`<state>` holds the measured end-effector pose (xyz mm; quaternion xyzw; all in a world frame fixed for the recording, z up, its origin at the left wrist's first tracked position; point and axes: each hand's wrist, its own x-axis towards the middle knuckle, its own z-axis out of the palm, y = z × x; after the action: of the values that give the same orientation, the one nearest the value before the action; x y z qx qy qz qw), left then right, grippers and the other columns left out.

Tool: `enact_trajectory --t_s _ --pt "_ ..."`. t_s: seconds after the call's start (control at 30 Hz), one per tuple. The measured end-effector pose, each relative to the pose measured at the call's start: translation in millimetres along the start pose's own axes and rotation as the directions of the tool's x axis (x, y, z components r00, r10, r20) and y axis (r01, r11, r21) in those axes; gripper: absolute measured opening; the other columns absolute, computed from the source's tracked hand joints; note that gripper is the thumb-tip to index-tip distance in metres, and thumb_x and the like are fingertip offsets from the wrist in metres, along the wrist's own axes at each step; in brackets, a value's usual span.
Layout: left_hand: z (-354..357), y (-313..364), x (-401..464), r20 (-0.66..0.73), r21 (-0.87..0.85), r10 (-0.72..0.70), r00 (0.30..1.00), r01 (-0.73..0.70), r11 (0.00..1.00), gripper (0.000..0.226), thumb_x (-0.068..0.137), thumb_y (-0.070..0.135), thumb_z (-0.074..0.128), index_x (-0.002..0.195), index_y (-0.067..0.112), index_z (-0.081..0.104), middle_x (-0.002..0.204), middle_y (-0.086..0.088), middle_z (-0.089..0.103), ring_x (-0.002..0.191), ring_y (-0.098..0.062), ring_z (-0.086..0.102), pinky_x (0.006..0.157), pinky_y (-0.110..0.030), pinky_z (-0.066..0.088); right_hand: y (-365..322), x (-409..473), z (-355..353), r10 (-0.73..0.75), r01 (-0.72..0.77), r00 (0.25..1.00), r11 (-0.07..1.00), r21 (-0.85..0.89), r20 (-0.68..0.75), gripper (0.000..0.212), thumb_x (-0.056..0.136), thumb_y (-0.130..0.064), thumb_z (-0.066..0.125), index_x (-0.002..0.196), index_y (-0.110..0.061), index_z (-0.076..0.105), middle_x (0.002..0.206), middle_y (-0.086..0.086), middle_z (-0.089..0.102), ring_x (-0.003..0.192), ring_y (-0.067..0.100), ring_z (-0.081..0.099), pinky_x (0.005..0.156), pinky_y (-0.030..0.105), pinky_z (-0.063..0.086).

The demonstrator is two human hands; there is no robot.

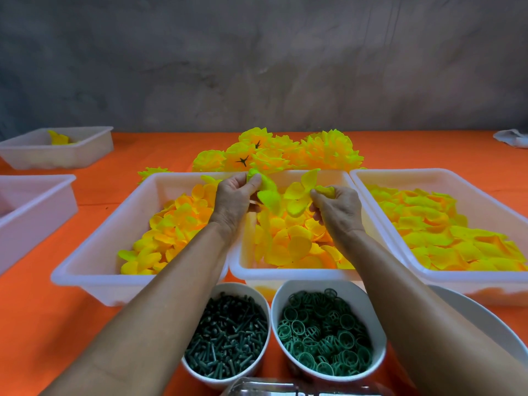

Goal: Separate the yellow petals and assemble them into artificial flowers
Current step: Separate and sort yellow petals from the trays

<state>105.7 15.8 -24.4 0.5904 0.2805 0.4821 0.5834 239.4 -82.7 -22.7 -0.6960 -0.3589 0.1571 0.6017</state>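
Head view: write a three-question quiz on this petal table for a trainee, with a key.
1. True or false: both hands hold yellow petals above the middle tray.
2. Which bowl holds the green rings? A) left bowl B) right bowl C) far tray
3. Fill in: the finished flowers lie on the ______ cloth behind the trays.

Key: 1 true; 2 B; 3 orange. The left bowl holds dark green stems. The right hand pinches one petal piece, the left another.
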Motion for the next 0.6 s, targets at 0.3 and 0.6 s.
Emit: enact_trajectory --t_s 0.3,0.6 --pt "-2 -5 4 0.009 -0.038 0.06 0.998 -0.059 0.998 0.015 0.087 -0.002 0.06 0.08 0.012 0.06 0.07 0.0 0.067 0.055 -0.006 0.062 0.051 -0.02 0.051 12 14 3 0.136 -0.17 0.984 0.921 -0.352 -0.119 0.02 0.08 -0.005 0.052 0.094 -0.001 0.065 0.098 0.025 0.067 0.095 0.04 0.062 0.081 0.045 0.05" --pt "1 -5 1 0.214 0.06 0.031 0.976 -0.045 0.997 0.026 0.088 -0.011 0.052 0.088 0.014 0.056 0.062 0.011 0.07 0.057 0.0 0.064 0.051 -0.016 0.052 13 9 2 0.084 -0.181 0.98 0.742 -0.645 -0.178 0.039 0.087 -0.014 0.051 0.126 -0.008 0.051 0.129 0.017 0.051 0.123 0.037 0.042 0.097 0.042 0.039"
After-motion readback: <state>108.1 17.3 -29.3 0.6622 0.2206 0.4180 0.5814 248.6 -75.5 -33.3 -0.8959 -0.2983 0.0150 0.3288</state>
